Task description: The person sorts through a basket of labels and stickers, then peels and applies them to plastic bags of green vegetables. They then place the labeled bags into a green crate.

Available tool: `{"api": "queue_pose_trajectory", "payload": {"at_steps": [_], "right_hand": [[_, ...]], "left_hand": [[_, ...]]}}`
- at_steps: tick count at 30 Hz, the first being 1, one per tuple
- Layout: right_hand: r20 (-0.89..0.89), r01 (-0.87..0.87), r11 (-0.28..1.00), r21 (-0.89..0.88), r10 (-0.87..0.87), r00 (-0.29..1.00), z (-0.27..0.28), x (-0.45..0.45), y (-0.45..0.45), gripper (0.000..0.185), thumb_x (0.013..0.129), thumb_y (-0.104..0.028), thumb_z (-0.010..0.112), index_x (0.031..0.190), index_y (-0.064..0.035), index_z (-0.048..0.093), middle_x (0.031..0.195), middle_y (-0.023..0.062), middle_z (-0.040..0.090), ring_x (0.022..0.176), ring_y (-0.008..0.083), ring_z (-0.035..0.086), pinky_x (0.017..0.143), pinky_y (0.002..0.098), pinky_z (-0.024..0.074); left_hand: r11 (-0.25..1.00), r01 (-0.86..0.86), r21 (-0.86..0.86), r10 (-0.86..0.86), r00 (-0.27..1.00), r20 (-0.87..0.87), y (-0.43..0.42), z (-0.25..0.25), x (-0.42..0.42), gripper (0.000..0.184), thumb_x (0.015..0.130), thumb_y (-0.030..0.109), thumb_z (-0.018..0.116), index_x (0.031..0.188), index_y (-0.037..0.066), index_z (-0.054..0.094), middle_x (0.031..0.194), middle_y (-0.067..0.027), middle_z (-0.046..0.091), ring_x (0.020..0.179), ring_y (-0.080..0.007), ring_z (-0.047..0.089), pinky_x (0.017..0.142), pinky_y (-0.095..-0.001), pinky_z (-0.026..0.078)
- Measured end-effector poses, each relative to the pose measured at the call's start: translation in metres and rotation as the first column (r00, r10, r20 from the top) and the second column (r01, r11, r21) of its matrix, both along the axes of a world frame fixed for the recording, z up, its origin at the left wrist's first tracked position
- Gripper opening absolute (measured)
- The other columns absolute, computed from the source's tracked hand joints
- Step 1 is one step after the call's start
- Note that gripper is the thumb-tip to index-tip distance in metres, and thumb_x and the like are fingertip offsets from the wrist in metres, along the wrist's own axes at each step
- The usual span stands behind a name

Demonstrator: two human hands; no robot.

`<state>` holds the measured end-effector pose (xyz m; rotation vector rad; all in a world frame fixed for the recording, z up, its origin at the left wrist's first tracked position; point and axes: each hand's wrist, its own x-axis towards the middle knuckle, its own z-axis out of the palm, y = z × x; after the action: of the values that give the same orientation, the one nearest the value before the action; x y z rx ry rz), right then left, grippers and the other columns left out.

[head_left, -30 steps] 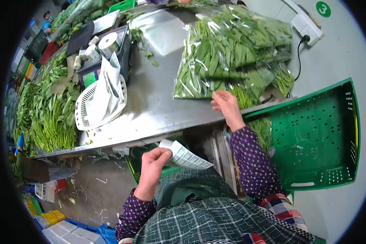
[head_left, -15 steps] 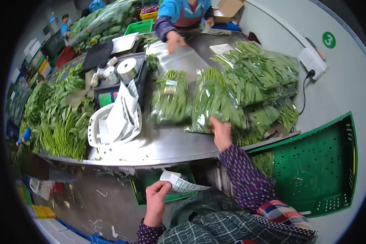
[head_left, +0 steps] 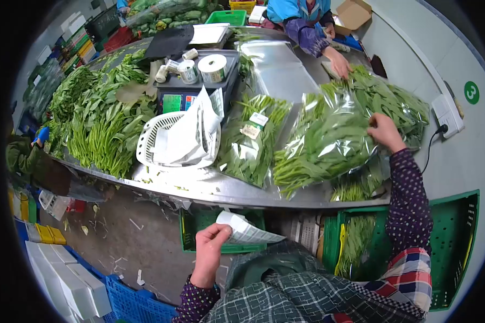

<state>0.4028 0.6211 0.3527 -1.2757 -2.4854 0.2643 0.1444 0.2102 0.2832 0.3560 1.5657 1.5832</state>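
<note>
My left hand (head_left: pixel 212 247) is closed on a strip of printed labels (head_left: pixel 248 230), held low in front of the table edge. With its fingers pinched, my right hand (head_left: pixel 386 132) grips the right edge of a clear bag of leafy greens (head_left: pixel 328 142). That bag lies over other bagged greens, its stems toward the lower left. Left of it lies another bag (head_left: pixel 250 148), which bears a label (head_left: pixel 258 119) and a tag. Across the table, a co-worker's hand (head_left: pixel 338 63) is at the top of the bagged greens.
A white basket (head_left: pixel 145 141) with paper sits beside a scale (head_left: pixel 161 94) carrying label rolls. Loose greens (head_left: pixel 99 140) cover the left side. Clear empty bags (head_left: pixel 280 67) lie at the back. Green crates (head_left: pixel 442 237) stand below the table at right. A person in blue leans in behind.
The bag under my right hand has turned, its stems now lower left. My right hand has moved right. The co-worker's hand has reached the bagged greens. My left hand still holds the labels.
</note>
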Motion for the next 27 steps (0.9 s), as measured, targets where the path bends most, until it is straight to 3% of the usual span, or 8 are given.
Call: {"api": "queue_pose_trajectory", "payload": {"at_steps": [1,2,4,6,12,14,18,27], "right_hand": [[0.325,0.005,0.869,0.494,-0.190,0.926,0.008,-0.022,-0.003,0.030,0.068,-0.013,0.066,0.094,0.0007,0.060,0.079,0.0139,0.063,0.066,0.0279,0.059,0.064,0.0343,0.0477],[0.144,-0.099,0.788,0.608,0.013,0.989,0.013,-0.042,-0.016,0.038,0.068,-0.017,0.068,0.100,-0.0001,0.059,0.082,0.0184,0.061,0.069,0.0342,0.059,0.064,0.0374,0.0484],[-0.219,-0.149,0.984,-0.096,0.125,0.968,-0.003,-0.095,-0.076,0.034,0.070,-0.021,0.069,0.096,-0.0011,0.061,0.083,0.0174,0.063,0.072,0.0274,0.063,0.063,0.0343,0.0496],[-0.302,-0.333,0.775,-0.537,0.192,0.934,-0.070,-0.136,-0.106,0.040,0.077,-0.030,0.067,0.097,0.0034,0.061,0.085,0.0170,0.064,0.074,0.0234,0.064,0.065,0.0335,0.0498],[-0.434,-0.225,0.865,-0.448,0.010,0.901,-0.142,-0.184,-0.125,0.041,0.080,-0.030,0.066,0.103,0.0036,0.060,0.087,0.0142,0.065,0.077,0.0181,0.064,0.068,0.0304,0.0495],[-0.614,-0.580,0.423,-0.696,0.070,0.786,-0.111,-0.178,-0.155,0.036,0.081,-0.025,0.066,0.103,0.0019,0.059,0.086,0.0097,0.064,0.075,0.0150,0.061,0.069,0.0275,0.0485],[-0.598,-0.740,0.268,-0.617,0.452,0.662,-0.056,-0.177,-0.208,0.031,0.078,-0.018,0.069,0.102,-0.0001,0.059,0.089,0.0058,0.062,0.077,0.0124,0.058,0.069,0.0264,0.0470],[-0.545,-0.734,0.448,-0.510,0.492,0.679,-0.056,-0.167,-0.209,0.029,0.073,-0.007,0.069,0.099,0.0005,0.059,0.088,0.0096,0.062,0.076,0.0182,0.060,0.069,0.0288,0.0486]], "left_hand": [[1.000,-0.008,-0.001,0.008,1.000,0.000,0.001,-0.001,-0.001,0.011,0.081,0.007,0.059,0.081,-0.003,0.065,0.073,0.0010,0.060,0.068,-0.0056,0.050,0.065,-0.0209,0.039],[1.000,-0.015,-0.010,0.015,1.000,0.004,-0.001,-0.002,-0.001,0.011,0.081,0.007,0.060,0.081,-0.003,0.065,0.073,0.0007,0.060,0.069,-0.0058,0.051,0.065,-0.0209,0.039],[1.000,-0.004,-0.014,0.004,1.000,0.004,-0.004,-0.009,-0.001,0.012,0.082,0.007,0.060,0.086,-0.004,0.066,0.078,0.0003,0.062,0.073,-0.0059,0.053,0.069,-0.0212,0.041],[0.999,-0.048,-0.016,0.049,0.998,0.040,-0.006,-0.012,0.001,0.012,0.082,0.006,0.061,0.086,-0.004,0.066,0.079,0.0000,0.062,0.074,-0.0063,0.053,0.070,-0.0216,0.042],[0.990,-0.109,-0.087,0.104,0.992,-0.068,-0.018,-0.018,-0.002,0.012,0.080,0.005,0.062,0.085,-0.005,0.066,0.075,-0.0009,0.062,0.072,-0.0070,0.054,0.068,-0.0218,0.042],[0.978,-0.138,-0.154,0.111,0.979,-0.173,-0.013,-0.021,-0.009,0.014,0.079,0.007,0.061,0.084,-0.005,0.065,0.073,-0.0008,0.061,0.070,-0.0064,0.052,0.064,-0.0221,0.042],[0.991,-0.099,-0.086,0.093,0.994,-0.065,0.010,-0.017,-0.013,0.015,0.084,0.010,0.060,0.087,-0.004,0.065,0.076,0.0004,0.062,0.072,-0.0050,0.051,0.066,-0.0213,0.041],[0.996,-0.079,0.042,0.079,0.997,-0.016,0.027,-0.025,-0.010,0.015,0.085,0.010,0.059,0.091,-0.003,0.065,0.080,0.0008,0.062,0.074,-0.0046,0.052,0.069,-0.0207,0.043]]}}
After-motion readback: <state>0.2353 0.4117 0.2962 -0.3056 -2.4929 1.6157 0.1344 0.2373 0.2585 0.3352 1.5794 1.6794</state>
